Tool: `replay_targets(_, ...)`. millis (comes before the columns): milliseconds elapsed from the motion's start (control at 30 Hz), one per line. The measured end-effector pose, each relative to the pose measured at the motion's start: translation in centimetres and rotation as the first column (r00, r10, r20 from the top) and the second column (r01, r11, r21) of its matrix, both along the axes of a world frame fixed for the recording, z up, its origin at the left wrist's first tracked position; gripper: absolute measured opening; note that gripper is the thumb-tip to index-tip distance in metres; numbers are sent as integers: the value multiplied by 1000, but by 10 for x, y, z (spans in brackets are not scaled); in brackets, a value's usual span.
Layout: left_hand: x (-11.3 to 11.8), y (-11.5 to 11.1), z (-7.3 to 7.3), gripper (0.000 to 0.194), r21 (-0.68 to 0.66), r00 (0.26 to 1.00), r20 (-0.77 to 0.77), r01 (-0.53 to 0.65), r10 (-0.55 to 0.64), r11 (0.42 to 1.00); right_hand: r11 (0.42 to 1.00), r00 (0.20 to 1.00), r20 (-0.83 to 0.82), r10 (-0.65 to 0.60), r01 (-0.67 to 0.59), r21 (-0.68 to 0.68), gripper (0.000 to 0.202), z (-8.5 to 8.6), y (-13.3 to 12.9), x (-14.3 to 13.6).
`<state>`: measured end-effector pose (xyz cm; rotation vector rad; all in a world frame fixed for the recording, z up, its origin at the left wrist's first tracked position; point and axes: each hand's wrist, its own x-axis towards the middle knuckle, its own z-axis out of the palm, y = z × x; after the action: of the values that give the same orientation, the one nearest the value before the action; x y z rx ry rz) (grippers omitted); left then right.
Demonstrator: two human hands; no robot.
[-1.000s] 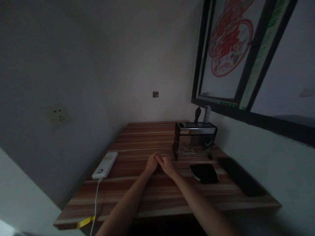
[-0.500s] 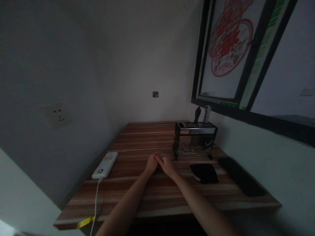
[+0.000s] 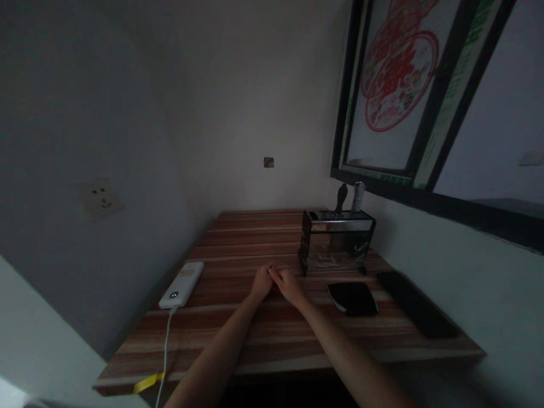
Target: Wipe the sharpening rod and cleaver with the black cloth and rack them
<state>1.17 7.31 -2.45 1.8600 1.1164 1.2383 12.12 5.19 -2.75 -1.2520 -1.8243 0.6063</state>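
Observation:
My left hand (image 3: 262,280) and my right hand (image 3: 289,284) rest together on the wood-grain table (image 3: 255,238), in the middle. Their fingers are closed against each other, and no object shows between them. The palms are hidden. Right of my hands lies a flat black item (image 3: 353,298) with a pale edge, perhaps a pouch. Behind it stands a black-framed knife holder (image 3: 338,243) with a see-through front. A black handle (image 3: 341,198) and a shiny wrapped handle (image 3: 357,196) stick up from its top.
At the left lies a white power bank (image 3: 182,284) with a white cable (image 3: 165,351) running over the front edge, near yellow tape (image 3: 148,383). A long dark flat object (image 3: 416,304) lies by the right wall. A socket (image 3: 100,198) is on the left wall; a framed window (image 3: 382,153) is at right.

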Motion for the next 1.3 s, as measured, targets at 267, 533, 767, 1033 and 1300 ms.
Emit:
replay_targets(267,0,0,-1,25,-1,1000,-4,-13,13,1000,1000,1000,6,14,-14,-6,67,2,-2,1)
replay_targets(533,0,2,-3,26,-18,1000,4,-12,12,1000,1000,1000,7,18,-18,3,66,1,0,1)
replay_targets(767,1,1,-1,26,-25,1000,11,-1,1,1000,1000,1000,3,30,-30,3,66,0,0,1)
replay_targets(1033,0,2,-2,26,-20,1000,23,3,-2,1000,1000,1000,5,12,-12,-1,66,2,-1,0)
replay_targets(1300,0,1,-2,27,-34,1000,30,10,-9,999,1000,1000,0,28,-28,-3,66,5,-3,1)
